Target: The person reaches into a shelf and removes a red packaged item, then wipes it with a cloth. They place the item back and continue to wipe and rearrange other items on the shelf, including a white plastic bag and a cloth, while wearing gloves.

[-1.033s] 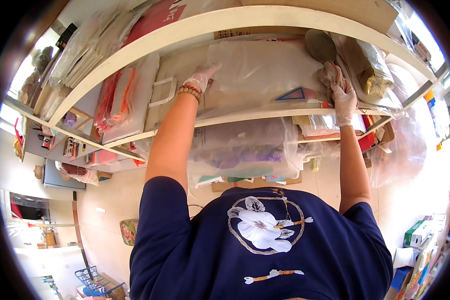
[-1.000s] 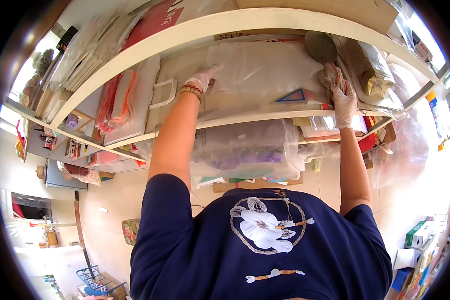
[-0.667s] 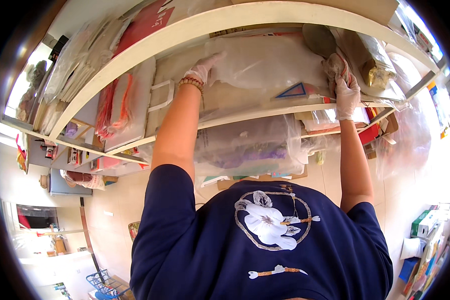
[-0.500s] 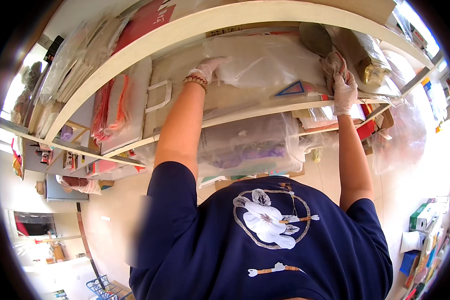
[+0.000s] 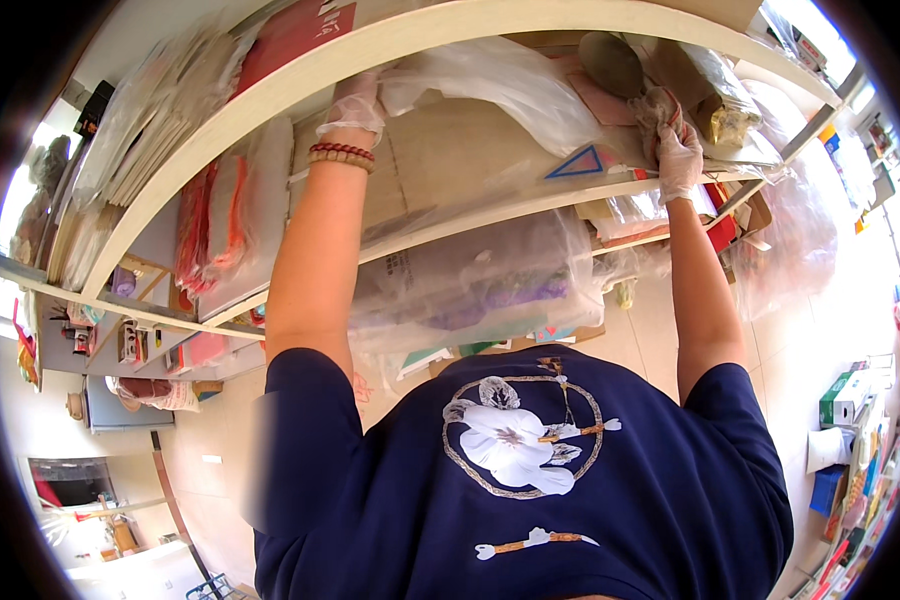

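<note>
A navy-blue short-sleeved T-shirt (image 5: 630,490) bears a large white flower (image 5: 505,440) inside a rope-like ring (image 5: 520,495), grey leaves at eleven and four o'clock, an orange-brown twig (image 5: 580,430) at three. A second twig (image 5: 538,541) lies below, at six. Thin see-through gloves (image 5: 348,122) cover both hands (image 5: 678,158); red and tan beaded bracelets (image 5: 342,154) circle the left wrist.

Over the smooth, pale shelf (image 5: 440,165) is thin, milky plastic film (image 5: 500,85), softly creased with a slight gloss, and a set square (image 5: 577,152) of smooth plastic sits by the near edge. Toward the right end are a bundle (image 5: 657,112) in crinkled clear plastic, a smooth, dull disc (image 5: 610,64) and a packet (image 5: 727,118) with shiny gold, foil-like wrap. The gloves (image 5: 681,168) look like thin, translucent plastic, the shirt (image 5: 370,490) like matt cloth, the bag (image 5: 450,280) below the near edge like wrinkled, hazy plastic.
</note>
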`<state>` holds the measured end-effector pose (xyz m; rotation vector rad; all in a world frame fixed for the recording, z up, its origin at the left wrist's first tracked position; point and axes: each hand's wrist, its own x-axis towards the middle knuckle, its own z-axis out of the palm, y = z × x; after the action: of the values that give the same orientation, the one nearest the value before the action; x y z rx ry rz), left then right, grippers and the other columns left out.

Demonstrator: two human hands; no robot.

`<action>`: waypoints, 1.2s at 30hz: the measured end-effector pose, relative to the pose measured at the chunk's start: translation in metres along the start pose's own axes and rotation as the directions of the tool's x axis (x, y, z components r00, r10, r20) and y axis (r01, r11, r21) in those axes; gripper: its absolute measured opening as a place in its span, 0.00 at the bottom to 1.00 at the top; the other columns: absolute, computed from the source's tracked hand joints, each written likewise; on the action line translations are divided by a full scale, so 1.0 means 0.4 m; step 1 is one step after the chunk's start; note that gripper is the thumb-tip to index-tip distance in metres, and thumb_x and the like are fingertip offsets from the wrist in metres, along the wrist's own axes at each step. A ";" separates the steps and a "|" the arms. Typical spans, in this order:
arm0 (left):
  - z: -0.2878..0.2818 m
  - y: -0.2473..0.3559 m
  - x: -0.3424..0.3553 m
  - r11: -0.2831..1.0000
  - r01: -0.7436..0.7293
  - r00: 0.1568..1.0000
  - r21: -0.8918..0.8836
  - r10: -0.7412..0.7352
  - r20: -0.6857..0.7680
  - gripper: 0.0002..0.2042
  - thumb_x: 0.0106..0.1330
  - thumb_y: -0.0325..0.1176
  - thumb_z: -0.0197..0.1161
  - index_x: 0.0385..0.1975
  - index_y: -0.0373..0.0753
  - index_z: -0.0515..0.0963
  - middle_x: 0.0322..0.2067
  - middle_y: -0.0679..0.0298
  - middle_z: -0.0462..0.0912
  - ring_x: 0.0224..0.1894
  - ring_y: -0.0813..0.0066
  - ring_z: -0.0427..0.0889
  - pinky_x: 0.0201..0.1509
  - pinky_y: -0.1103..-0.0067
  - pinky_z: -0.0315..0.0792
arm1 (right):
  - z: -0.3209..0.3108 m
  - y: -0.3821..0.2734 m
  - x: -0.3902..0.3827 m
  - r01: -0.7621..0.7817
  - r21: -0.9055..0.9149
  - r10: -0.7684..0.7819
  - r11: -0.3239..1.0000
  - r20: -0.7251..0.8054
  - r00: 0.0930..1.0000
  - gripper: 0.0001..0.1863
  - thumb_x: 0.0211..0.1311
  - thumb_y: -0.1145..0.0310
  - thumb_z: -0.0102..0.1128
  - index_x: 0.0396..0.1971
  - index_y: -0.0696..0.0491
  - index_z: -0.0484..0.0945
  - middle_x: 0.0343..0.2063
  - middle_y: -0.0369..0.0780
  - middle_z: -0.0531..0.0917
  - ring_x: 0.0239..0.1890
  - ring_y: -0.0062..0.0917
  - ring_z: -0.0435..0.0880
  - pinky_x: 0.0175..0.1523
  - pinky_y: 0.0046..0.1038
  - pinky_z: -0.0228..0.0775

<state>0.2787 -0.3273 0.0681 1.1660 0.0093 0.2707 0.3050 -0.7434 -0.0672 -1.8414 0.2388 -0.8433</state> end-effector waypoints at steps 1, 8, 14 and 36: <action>-0.019 0.008 -0.002 0.999 -0.018 1.000 -0.051 0.018 -0.018 0.12 0.59 0.25 0.59 0.42 0.31 0.72 0.39 0.57 0.79 0.39 0.68 0.80 0.41 0.76 0.78 | 0.003 -0.012 -0.007 -0.005 -0.013 0.005 1.000 0.010 1.000 0.22 0.47 0.54 0.60 0.39 0.53 0.79 0.31 0.45 0.83 0.36 0.33 0.81 0.44 0.30 0.68; -0.187 0.077 -0.064 0.991 -0.091 0.987 -0.099 0.077 -0.143 0.13 0.64 0.27 0.51 0.47 0.30 0.71 0.43 0.54 0.77 0.42 0.66 0.79 0.46 0.72 0.77 | 0.010 0.032 0.019 -0.003 0.006 0.003 1.000 0.016 1.000 0.22 0.46 0.54 0.62 0.39 0.52 0.79 0.30 0.43 0.83 0.36 0.31 0.81 0.44 0.30 0.68; -0.257 0.149 -0.318 1.000 0.025 0.976 0.009 -0.023 -0.215 0.16 0.64 0.32 0.54 0.47 0.29 0.71 0.42 0.52 0.77 0.45 0.63 0.77 0.44 0.74 0.75 | 0.004 0.023 0.015 -0.020 -0.017 0.021 1.000 0.045 0.999 0.21 0.48 0.54 0.62 0.39 0.51 0.79 0.27 0.39 0.83 0.32 0.25 0.80 0.41 0.27 0.68; -0.560 0.017 -0.681 0.946 0.241 0.891 0.217 -0.126 -0.437 0.19 0.57 0.40 0.64 0.43 0.35 0.74 0.33 0.68 0.78 0.27 0.84 0.75 0.23 0.83 0.67 | 0.170 -0.460 -0.260 0.048 0.467 -0.297 0.883 0.475 0.828 0.26 0.49 0.58 0.67 0.42 0.62 0.74 0.32 0.35 0.79 0.35 0.14 0.73 0.41 0.18 0.67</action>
<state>-0.0192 -0.1808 -0.0509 1.3446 0.5497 0.3532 0.2332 -0.5597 0.0346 -1.5995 -0.4603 -0.4191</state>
